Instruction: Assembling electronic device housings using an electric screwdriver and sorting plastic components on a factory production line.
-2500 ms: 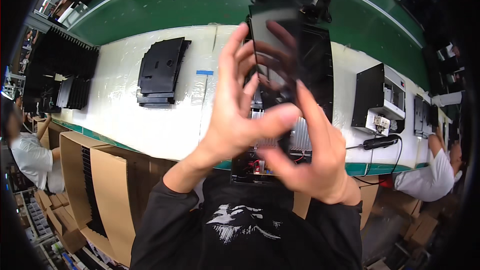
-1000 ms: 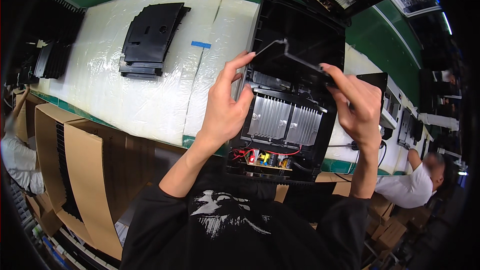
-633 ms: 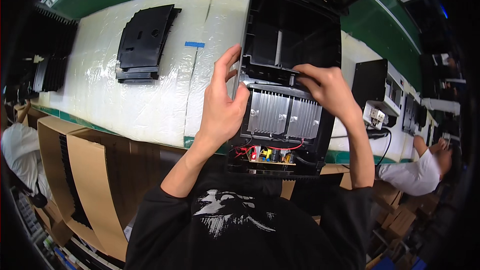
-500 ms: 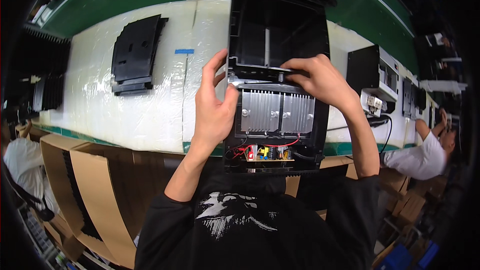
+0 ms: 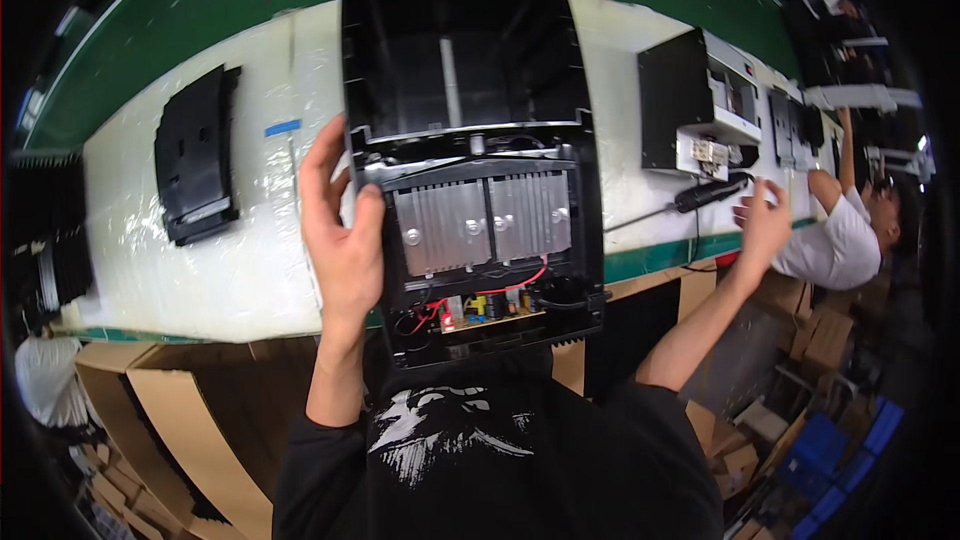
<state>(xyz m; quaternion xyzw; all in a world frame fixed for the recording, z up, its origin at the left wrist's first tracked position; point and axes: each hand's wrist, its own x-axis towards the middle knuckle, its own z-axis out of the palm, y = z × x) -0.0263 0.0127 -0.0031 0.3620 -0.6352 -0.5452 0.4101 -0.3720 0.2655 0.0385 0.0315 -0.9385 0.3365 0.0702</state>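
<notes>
An open black plastic housing (image 5: 465,90) lies in front of me, partly over the table's near edge. Inside it are two finned metal heat sinks (image 5: 440,225), red wires and a small circuit board (image 5: 490,315). My left hand (image 5: 340,230) grips the housing's left wall, thumb on the rim and fingers along the outside. To the right lies a black electric screwdriver (image 5: 712,193), its long shaft pointing left. My right hand (image 5: 765,225) is at the screwdriver's rear end with fingers bent and apart; no grip on it shows.
A black flat panel (image 5: 198,155) lies on the wrapped white table surface (image 5: 270,270) to the left. A black-and-white device (image 5: 690,100) stands behind the screwdriver. Cardboard boxes (image 5: 180,420) stand below at left. Another person (image 5: 835,230) works at the far right.
My right hand has left the housing's inside and moved right to the screwdriver. My left hand stays on the housing's left wall. The view has turned, shifting everything leftward.
</notes>
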